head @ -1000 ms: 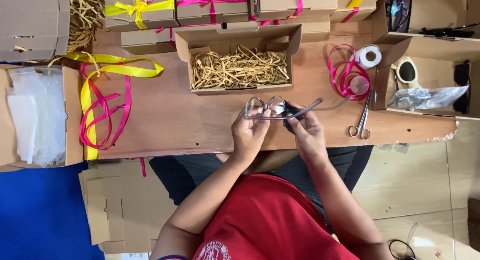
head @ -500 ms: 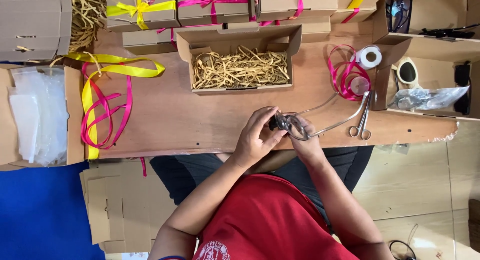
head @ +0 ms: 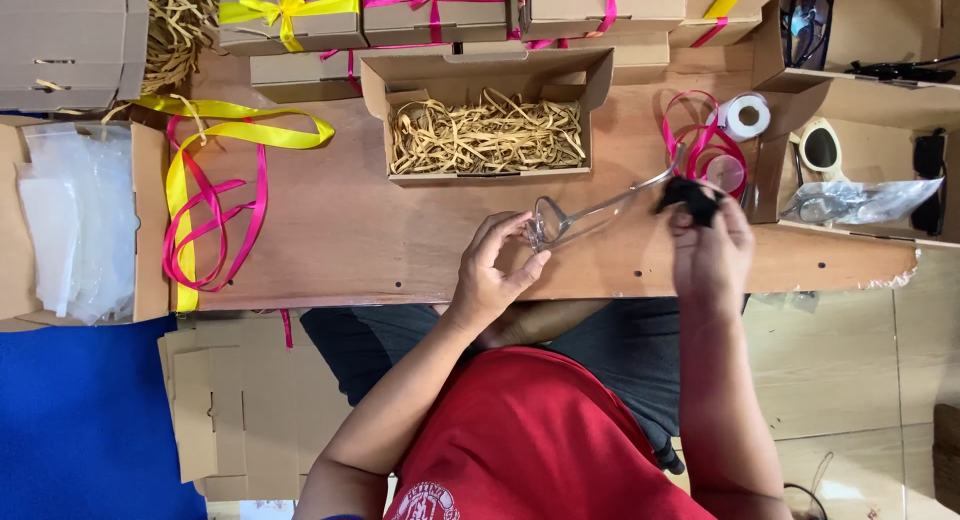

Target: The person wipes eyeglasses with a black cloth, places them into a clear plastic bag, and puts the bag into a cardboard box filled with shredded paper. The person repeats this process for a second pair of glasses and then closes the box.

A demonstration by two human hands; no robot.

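Note:
A pair of clear-framed glasses (head: 550, 220) is held just above the brown table (head: 380, 250), its thin arms stretching right. My left hand (head: 495, 275) pinches the lens end of the glasses. My right hand (head: 712, 252) is off to the right, apart from the glasses, with its fingers closed on a small black cloth (head: 688, 197). Just beyond the glasses stands an open cardboard box of straw-coloured paper shred (head: 487, 135).
Yellow and pink ribbons (head: 205, 195) lie at the left, a pink ribbon coil (head: 700, 145) and a white tape roll (head: 746, 115) at the right. Ribbon-tied boxes (head: 430, 5) line the far edge. A side box holds sunglasses (head: 822, 150); another holds plastic bags (head: 75, 215).
My hands were together on the glasses. They have parted: my right hand has moved right with the black cloth, and my left hand keeps the glasses.

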